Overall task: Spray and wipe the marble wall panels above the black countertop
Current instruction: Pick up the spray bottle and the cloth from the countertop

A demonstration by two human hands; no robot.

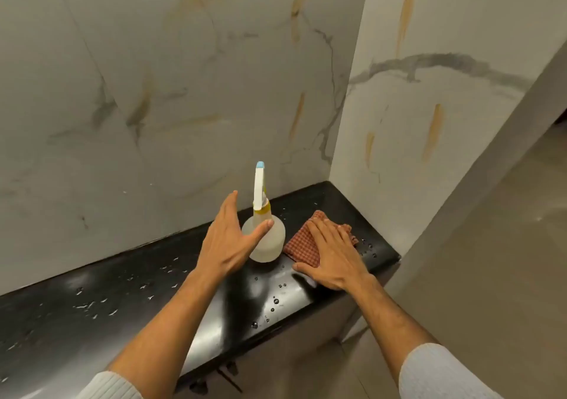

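A clear spray bottle [268, 243] with a white and blue nozzle stands upright on the black countertop [101, 300]. My left hand [228, 239] is open just left of it, fingers spread, the thumb touching the bottle's shoulder. My right hand [331, 254] lies flat on a reddish checked cloth [302, 247] on the countertop to the right of the bottle. Marble wall panels rise behind [171, 92] and to the right [429, 98], veined grey with orange-brown streaks.
Water drops lie scattered over the countertop. Its right end stops at a corner [395, 257] next to a grey wall edge [478, 190]. A tiled floor [506, 276] lies to the right. Cabinet fronts [276, 365] sit below the counter.
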